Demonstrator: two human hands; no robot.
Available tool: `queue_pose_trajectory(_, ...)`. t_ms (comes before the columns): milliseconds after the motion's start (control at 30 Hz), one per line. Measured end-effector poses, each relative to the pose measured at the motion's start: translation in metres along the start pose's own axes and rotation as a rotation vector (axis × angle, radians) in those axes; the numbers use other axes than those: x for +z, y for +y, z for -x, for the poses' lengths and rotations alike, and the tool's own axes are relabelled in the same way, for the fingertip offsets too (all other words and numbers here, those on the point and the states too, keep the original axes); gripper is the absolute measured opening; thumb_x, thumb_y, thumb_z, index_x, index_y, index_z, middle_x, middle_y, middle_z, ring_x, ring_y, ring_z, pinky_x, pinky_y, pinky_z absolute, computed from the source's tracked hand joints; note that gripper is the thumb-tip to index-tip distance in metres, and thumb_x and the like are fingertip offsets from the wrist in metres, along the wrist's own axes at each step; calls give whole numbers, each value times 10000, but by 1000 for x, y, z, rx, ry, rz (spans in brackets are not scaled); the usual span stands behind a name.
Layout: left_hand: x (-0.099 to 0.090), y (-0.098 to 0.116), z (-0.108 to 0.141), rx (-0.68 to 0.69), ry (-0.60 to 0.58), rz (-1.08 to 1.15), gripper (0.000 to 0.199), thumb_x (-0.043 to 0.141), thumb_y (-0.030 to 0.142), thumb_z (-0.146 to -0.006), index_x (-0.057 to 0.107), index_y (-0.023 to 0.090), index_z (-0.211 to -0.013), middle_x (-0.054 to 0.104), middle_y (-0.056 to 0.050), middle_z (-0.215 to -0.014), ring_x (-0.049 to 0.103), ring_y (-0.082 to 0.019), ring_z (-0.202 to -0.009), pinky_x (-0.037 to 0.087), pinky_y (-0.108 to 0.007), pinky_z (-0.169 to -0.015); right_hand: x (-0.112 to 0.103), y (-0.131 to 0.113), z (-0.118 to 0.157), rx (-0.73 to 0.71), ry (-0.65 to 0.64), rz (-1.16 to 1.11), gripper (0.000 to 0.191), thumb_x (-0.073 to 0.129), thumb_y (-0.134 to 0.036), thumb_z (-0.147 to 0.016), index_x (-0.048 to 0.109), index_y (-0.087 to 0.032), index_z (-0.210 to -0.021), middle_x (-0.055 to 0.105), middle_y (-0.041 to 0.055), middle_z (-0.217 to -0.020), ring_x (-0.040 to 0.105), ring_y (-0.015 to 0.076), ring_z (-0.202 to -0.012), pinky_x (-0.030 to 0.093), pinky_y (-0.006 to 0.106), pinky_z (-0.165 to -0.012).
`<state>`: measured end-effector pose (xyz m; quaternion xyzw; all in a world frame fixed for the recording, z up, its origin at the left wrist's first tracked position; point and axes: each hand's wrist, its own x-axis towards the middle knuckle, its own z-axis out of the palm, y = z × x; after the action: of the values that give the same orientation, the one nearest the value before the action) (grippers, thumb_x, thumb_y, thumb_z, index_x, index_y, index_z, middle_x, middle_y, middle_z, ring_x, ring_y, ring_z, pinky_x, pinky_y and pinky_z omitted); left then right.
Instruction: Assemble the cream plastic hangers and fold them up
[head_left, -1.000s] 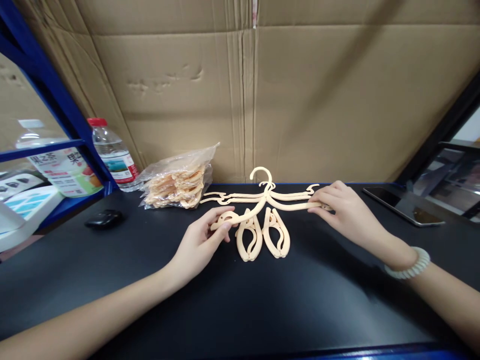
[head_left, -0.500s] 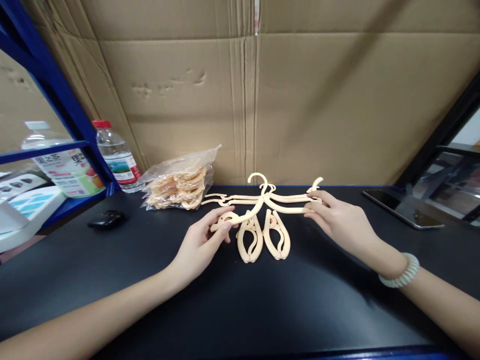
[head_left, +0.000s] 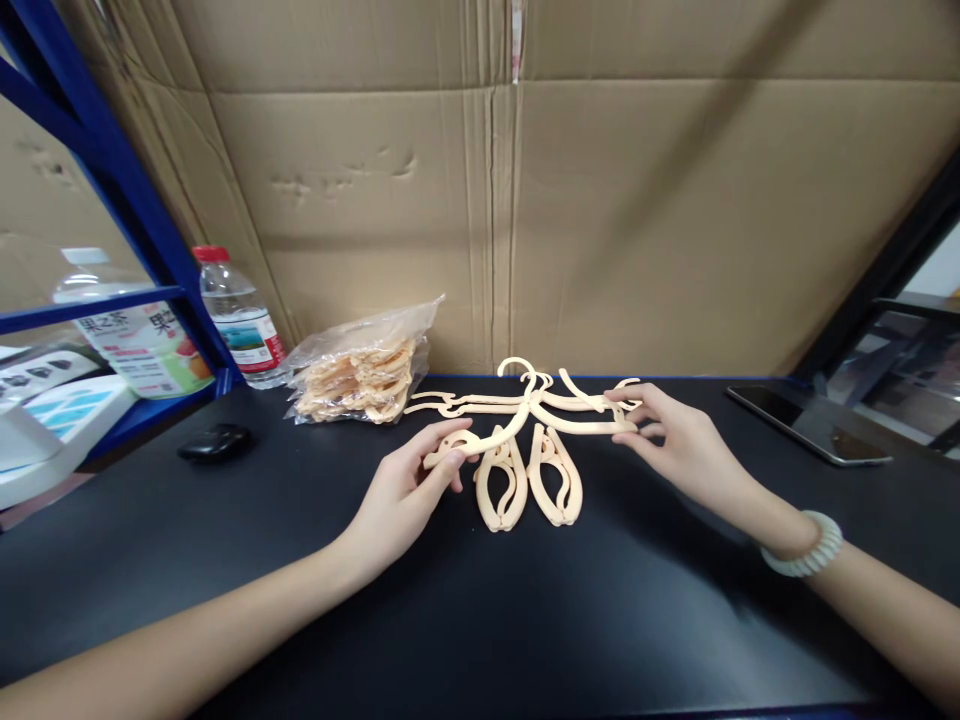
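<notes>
A cream folding hanger (head_left: 517,412) is held up between both hands, its hook at the top and its two arms spread. My left hand (head_left: 409,480) pinches the end of its left arm. My right hand (head_left: 667,440) grips the end of its right arm, where a thin curved piece stands up and leans left. Behind it another spread hanger (head_left: 480,404) lies on the table, partly hidden. Two folded hangers (head_left: 501,490) rest side by side just in front of the held one.
Left of the hangers, a clear bag (head_left: 360,370) holds several cream hangers. Farther left are a red-capped bottle (head_left: 244,330), a black mouse (head_left: 215,442) and a large labelled bottle (head_left: 139,345). A phone (head_left: 806,425) lies at the right. Cardboard (head_left: 637,220) stands behind the black table (head_left: 480,620).
The thin piece at the right end of the held hanger has swung inward, to the left. My left hand keeps its hold, and the view has shifted slightly.
</notes>
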<state>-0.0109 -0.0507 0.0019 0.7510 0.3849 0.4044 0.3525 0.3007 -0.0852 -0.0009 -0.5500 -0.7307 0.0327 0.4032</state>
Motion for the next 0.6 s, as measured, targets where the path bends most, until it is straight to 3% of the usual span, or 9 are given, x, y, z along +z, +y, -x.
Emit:
queue_pose_trajectory(200, 0, 0, 0, -7, 5, 5, 413, 521, 402, -890, 571, 152, -1215, 607, 4, -671, 591, -158, -646, 464, -278, -671, -1, 2, -1, 94, -11, -160, 359, 669, -288, -787, 586, -233, -1132, 681, 65, -977, 666, 196, -806, 603, 381, -783)
queue_pose_trajectory(367, 1, 0, -1, 5, 6, 0, 383, 520, 394, -890, 575, 164, -1191, 578, 14, -639, 586, -160, -639, 465, -278, -657, 1, 4, 1, 73, 36, -176, 417, 666, -288, -788, 599, -227, -1196, 679, 84, -1056, 668, 205, -832, 608, 399, -801)
queue_pose_trajectory(600, 0, 2, 0, 3, 21, 25, 391, 541, 398, -880, 577, 166, -1192, 621, 0, -702, 602, -156, -650, 477, -276, -663, -3, -1, -2, 80, -2, -245, 276, 662, -335, -803, 689, -224, -1055, 683, 74, -1050, 655, 212, -869, 590, 412, -844)
